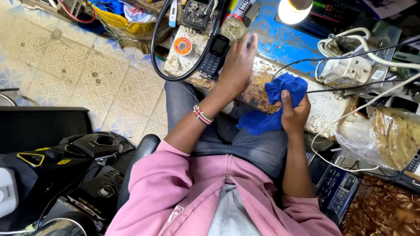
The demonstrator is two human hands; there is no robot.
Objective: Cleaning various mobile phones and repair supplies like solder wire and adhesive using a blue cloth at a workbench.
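Left hand (238, 61) holds black keypad phone (214, 57) upright over left end of worn workbench (332, 109), fingers wrapped around its right edge. Right hand (294, 111) closed in fist around blue cloth (275, 105) (bunched, lower part hanging toward lap). Solder spool (183, 45) lies just beside phone. White power adapter (345, 70) sits further right on bench.
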